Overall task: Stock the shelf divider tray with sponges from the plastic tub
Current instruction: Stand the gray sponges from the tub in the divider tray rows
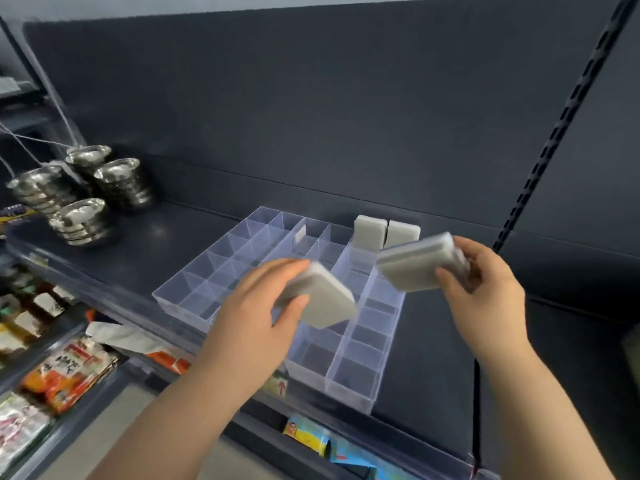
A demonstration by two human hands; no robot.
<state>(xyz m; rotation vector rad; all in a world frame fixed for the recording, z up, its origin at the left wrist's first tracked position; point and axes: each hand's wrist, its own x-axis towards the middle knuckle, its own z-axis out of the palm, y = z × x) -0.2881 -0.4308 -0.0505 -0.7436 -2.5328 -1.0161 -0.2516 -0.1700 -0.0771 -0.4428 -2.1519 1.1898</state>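
Grey sponge [325, 303] — left hand [252, 306] grip clamped | second sponge [412, 265] — right hand [485, 289] grip clamped | packet [69, 372] print unreadable

Stacked steel bowls [86, 195] sit left; snack packets [69, 372] fill the shelf below.

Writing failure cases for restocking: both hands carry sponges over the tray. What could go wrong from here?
1. The sponge in the right hand hangs close to the two standing sponges; pushing in may topple them.
2. The tray seems to have its front corner at the edge of the shelf; pressing there might tip it.
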